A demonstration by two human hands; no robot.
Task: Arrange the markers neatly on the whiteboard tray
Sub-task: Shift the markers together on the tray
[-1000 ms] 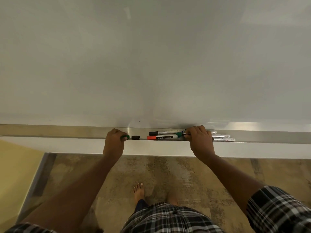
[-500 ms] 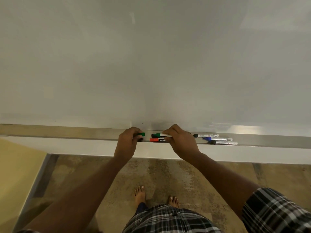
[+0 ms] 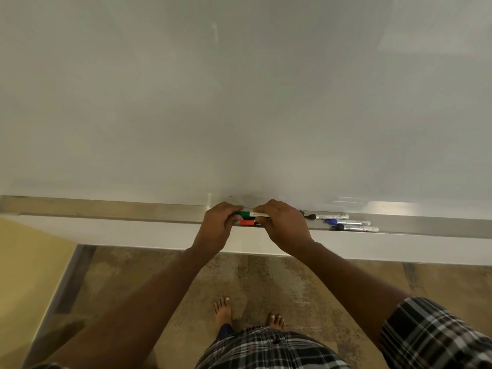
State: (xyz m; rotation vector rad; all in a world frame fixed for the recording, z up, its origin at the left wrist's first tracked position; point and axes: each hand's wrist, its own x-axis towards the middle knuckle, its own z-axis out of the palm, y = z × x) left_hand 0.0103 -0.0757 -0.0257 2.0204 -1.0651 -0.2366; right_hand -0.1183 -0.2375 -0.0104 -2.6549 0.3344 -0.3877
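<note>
A long metal tray point(image 3: 106, 210) runs under the whiteboard point(image 3: 239, 102). My left hand point(image 3: 217, 230) and my right hand point(image 3: 283, 227) meet at the tray's middle, both closed on a green-capped marker point(image 3: 246, 214) with a white barrel. Just in front of it lies a red-capped marker point(image 3: 247, 222), partly hidden by my hands. To the right lie three loose markers: a black-capped one point(image 3: 326, 216), a blue-capped one point(image 3: 346, 222) and another black-capped one point(image 3: 355, 228).
The tray stretches bare to the left and to the far right. Below it are a white ledge point(image 3: 133, 233), a mottled brown floor and my bare feet point(image 3: 223, 310). A yellow surface point(image 3: 26, 275) stands at lower left.
Both hands have moved together toward the tray's middle. My right hand left the three markers on the right and closed on the green marker that my left hand brought in.
</note>
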